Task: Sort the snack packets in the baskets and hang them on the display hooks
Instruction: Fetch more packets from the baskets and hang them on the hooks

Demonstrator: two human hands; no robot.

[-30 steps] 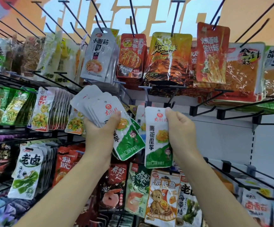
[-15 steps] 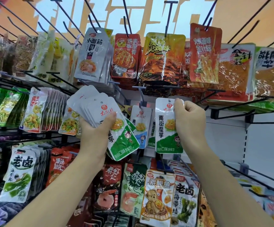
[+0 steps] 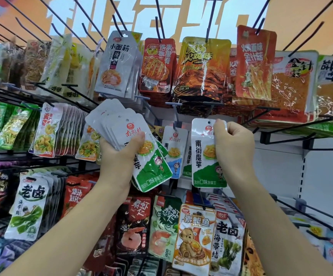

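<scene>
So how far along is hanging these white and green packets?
Done: a couple of similar packets hang on the middle hook. In hand: the right hand pinches one packet by its top, beside that hook, not yet on. Left: the fanned stack the left hand grips.

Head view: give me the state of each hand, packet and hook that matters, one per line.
left hand: grips the fanned stack.
fanned stack: held, not on a hook.
right hand: pinches the single packet's top corner.
single packet: upright, no hook through its hole.
blue-bottomed packet: hanging on a hook.
right-side hook: bare.
</scene>
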